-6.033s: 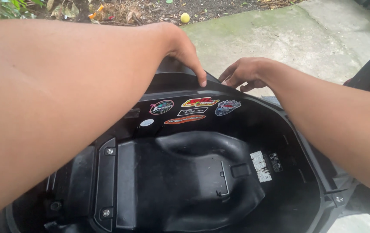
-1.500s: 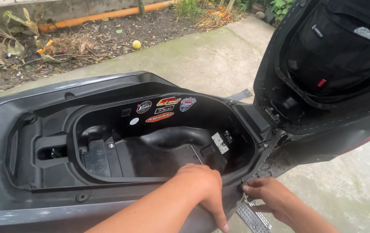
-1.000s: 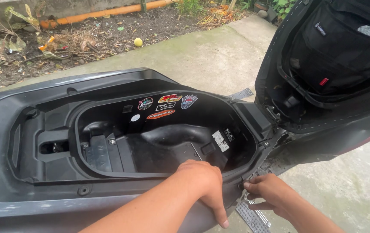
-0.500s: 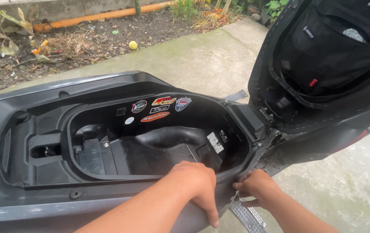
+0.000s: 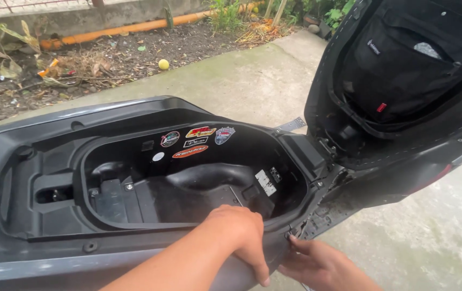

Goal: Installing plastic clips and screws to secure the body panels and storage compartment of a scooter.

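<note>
Scooter storage compartment [image 5: 188,188] lay open, black and hollow, stickers [image 5: 196,141] along its far wall; seat [image 5: 403,70] tipped up on its hinge at right. Left hand [image 5: 242,234] draped over near rim of compartment [image 5: 274,223], fingers curled down outer side panel, pressed on it, gripping nothing loose. Right hand [image 5: 317,264] low beside it, just under rim corner, fingertips at a small fastener or clip there; cannot tell whether pinching it. Judged mid-step: working at panel edge fixing. Next move likely calls for steadying rim with left, fine fingertip pull or turn with right. Yellow ball [image 5: 163,64] well apart on soil beyond.
</note>
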